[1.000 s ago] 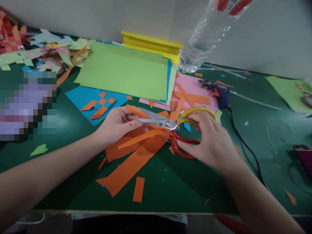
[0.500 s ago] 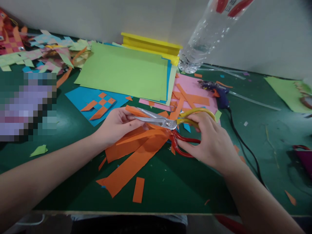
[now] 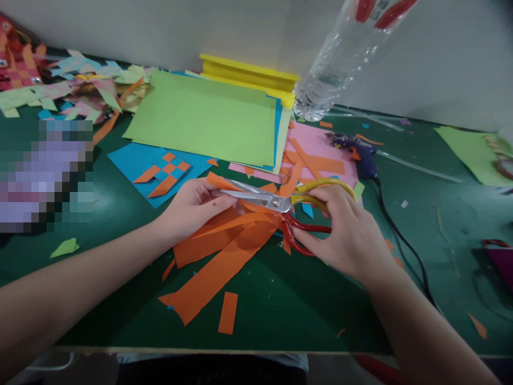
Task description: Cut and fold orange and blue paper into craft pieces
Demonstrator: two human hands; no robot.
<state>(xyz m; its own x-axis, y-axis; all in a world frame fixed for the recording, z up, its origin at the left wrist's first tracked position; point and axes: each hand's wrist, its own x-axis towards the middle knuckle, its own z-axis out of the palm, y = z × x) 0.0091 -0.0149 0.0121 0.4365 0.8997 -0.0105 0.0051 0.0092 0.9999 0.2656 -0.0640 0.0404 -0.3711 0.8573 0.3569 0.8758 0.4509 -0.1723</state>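
— Far left first?
— Heap of woven paper scraps (image 3: 72, 80) against the wall, then a blue sheet (image 3: 132, 158) flat on the green table (image 3: 280, 310), with a small orange weave (image 3: 162, 174) on it. No change in either from a second ago.

— And the left hand (image 3: 192, 206)?
— Half curled, thumb and fingertips pinching the far end of the orange paper (image 3: 224, 246). Same spot and same grip as before.

— Where exactly is that paper?
— On the table between both hands, already slit into long strips fanning toward the near edge, with the held end raised to the blades. One loose orange strip (image 3: 228, 312) just beside it, nearer the edge.

— The scissors (image 3: 276, 202)?
— Level above the paper, tips pointing left at the pinching fingers. Blades only narrowly parted, closer together than a second ago. Red loop drawn slightly up toward the yellow one.

— The right hand (image 3: 348, 230)?
— Closed around both loops, fingers over the yellow, thumb at the red. Squeezed a touch tighter than earlier.

— Behind and to the right?
— Lime-green paper stack (image 3: 204, 117) with a yellow folded card (image 3: 248, 72) at the wall, a clear plastic bottle (image 3: 336, 59), a pink sheet (image 3: 316, 139) and a glue gun (image 3: 358, 152) trailing a black cable (image 3: 401, 238). All unmoved.
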